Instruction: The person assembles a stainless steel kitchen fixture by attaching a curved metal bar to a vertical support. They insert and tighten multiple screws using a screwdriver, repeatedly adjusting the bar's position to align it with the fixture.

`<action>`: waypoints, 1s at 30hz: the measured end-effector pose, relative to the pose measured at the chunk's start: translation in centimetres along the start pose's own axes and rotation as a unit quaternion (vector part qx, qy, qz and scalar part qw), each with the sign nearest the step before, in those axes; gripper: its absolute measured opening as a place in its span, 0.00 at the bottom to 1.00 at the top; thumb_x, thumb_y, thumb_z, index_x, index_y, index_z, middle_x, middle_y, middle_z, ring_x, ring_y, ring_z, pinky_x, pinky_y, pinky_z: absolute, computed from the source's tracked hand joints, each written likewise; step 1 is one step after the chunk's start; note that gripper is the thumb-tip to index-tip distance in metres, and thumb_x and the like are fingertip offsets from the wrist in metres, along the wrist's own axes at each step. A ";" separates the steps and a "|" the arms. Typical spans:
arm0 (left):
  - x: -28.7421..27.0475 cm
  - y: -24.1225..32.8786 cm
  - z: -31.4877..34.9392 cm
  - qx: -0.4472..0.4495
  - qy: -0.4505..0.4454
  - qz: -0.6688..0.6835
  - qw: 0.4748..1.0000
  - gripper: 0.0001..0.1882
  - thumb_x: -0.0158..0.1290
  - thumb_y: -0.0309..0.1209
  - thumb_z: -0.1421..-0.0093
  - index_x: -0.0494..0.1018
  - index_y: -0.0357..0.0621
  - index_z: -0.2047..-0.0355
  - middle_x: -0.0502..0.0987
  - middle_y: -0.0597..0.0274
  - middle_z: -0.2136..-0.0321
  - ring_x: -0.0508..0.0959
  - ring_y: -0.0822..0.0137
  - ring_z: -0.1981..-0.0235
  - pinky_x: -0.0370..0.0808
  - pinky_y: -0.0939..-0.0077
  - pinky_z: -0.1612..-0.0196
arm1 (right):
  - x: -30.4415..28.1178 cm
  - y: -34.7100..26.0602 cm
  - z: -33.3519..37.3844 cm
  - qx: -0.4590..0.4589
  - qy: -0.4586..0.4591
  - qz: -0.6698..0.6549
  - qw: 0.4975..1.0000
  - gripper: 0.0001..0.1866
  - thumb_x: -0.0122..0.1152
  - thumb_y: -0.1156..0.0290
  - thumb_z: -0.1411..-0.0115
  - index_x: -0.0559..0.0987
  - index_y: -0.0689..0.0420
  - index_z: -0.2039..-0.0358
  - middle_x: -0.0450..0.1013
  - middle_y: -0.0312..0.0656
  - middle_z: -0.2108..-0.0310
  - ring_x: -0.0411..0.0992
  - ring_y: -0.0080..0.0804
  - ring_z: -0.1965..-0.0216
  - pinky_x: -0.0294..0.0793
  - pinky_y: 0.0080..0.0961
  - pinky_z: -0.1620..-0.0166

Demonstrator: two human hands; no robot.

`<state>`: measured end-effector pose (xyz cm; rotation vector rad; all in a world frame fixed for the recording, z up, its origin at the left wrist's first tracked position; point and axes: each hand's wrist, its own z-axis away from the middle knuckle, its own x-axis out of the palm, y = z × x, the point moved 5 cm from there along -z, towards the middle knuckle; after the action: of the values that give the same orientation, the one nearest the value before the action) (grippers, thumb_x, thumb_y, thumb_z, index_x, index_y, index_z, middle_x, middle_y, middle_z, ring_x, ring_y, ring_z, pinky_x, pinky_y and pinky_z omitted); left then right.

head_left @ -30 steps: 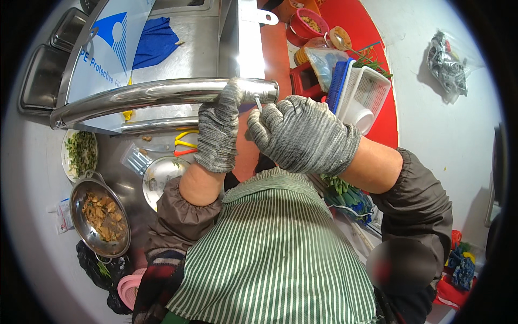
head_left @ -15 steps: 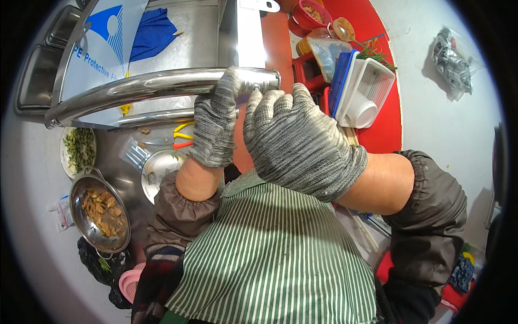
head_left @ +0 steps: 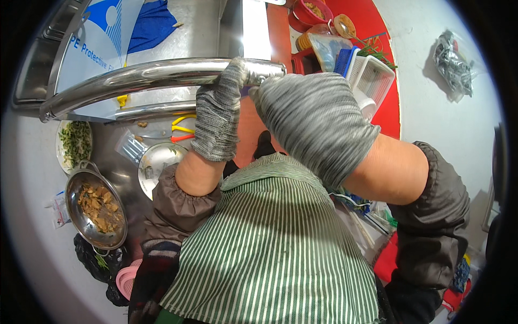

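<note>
A shiny curved metal tube (head_left: 145, 74) runs across the front of a steel unit with a film-covered panel (head_left: 89, 51). My left hand (head_left: 218, 116), in a grey knitted glove, is wrapped round the tube near its right end. Close beside it, my right hand (head_left: 318, 124), gloved alike, is closed with its fingertips at a small metal fitting (head_left: 263, 79) on the tube's end. What those fingers pinch is hidden behind the hand. A second, straighter tube (head_left: 156, 109) lies below the first.
At left are scissors (head_left: 183, 136) with yellow and red handles, a white plate (head_left: 144, 171), a steel pan (head_left: 123, 229) of brown food pieces and a plate of chopped greens (head_left: 75, 146). White (head_left: 382, 81) and blue baskets stand at right on a red surface (head_left: 389, 116).
My right hand has turned over, its wrist shifting right and its back now covering the fingers. The left hand keeps its hold on the tube. The whole view has shifted slightly.
</note>
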<state>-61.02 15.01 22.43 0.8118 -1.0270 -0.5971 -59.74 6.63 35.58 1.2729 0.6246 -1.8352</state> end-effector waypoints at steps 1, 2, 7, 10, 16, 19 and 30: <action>0.0 0.4 -0.1 0.052 0.003 -0.031 0.998 0.21 0.49 0.43 0.37 0.76 0.34 0.66 0.79 0.60 0.72 0.77 0.70 0.70 0.73 0.77 0.63 | 0.1 0.3 -0.1 0.024 0.028 -0.072 0.997 0.11 0.55 0.66 0.47 0.77 0.61 0.71 0.71 0.42 0.83 0.72 0.33 0.81 0.71 0.31 0.77; -0.1 0.8 -0.1 0.101 0.007 -0.065 0.993 0.20 0.48 0.43 0.37 0.76 0.34 0.66 0.79 0.61 0.72 0.77 0.70 0.70 0.73 0.77 0.63 | 0.3 0.6 -0.3 0.048 0.056 -0.144 0.987 0.12 0.52 0.65 0.43 0.76 0.62 0.71 0.68 0.40 0.85 0.69 0.31 0.83 0.71 0.29 0.79; 0.3 0.5 0.3 0.030 -0.014 -0.084 0.996 0.24 0.41 0.47 0.35 0.73 0.35 0.64 0.77 0.56 0.70 0.77 0.68 0.69 0.76 0.76 0.64 | 4.7 0.6 1.5 0.222 0.055 -0.784 0.577 0.21 0.41 0.57 0.33 0.72 0.59 0.75 0.59 0.29 0.91 0.58 0.22 0.92 0.66 0.20 0.85; 0.5 0.6 0.9 -0.012 -0.005 -0.036 0.999 0.24 0.42 0.47 0.36 0.75 0.36 0.65 0.78 0.57 0.70 0.78 0.69 0.69 0.75 0.75 0.64 | 6.4 -1.4 0.8 0.167 0.028 -0.956 0.238 0.18 0.42 0.56 0.33 0.69 0.53 0.75 0.63 0.28 0.88 0.57 0.19 0.93 0.66 0.19 0.87; 0.3 0.3 0.9 -0.041 -0.008 -0.035 0.999 0.23 0.41 0.46 0.35 0.75 0.38 0.63 0.79 0.58 0.70 0.78 0.70 0.69 0.75 0.76 0.65 | 5.2 0.5 1.4 0.147 0.030 -0.823 0.549 0.22 0.43 0.53 0.34 0.74 0.56 0.76 0.66 0.31 0.86 0.64 0.20 0.87 0.71 0.20 0.80; -0.3 0.4 0.6 0.071 -0.018 -0.216 0.974 0.15 0.41 0.36 0.33 0.71 0.38 0.56 0.78 0.57 0.69 0.79 0.69 0.70 0.76 0.77 0.66 | 3.3 1.5 1.2 0.173 0.072 -0.534 0.825 0.21 0.47 0.54 0.35 0.76 0.58 0.76 0.70 0.35 0.85 0.70 0.26 0.84 0.72 0.23 0.80; -0.4 -1.5 0.0 -0.039 0.010 0.044 0.998 0.23 0.45 0.47 0.37 0.73 0.35 0.65 0.77 0.56 0.72 0.79 0.68 0.72 0.77 0.77 0.69 | 3.3 1.2 0.3 0.136 0.127 -0.335 0.924 0.18 0.48 0.59 0.36 0.76 0.57 0.77 0.70 0.39 0.85 0.69 0.33 0.85 0.72 0.29 0.79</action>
<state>-61.24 14.48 21.00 0.6991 -1.0089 -0.5495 -59.53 4.65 32.64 1.6330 1.0772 -2.3905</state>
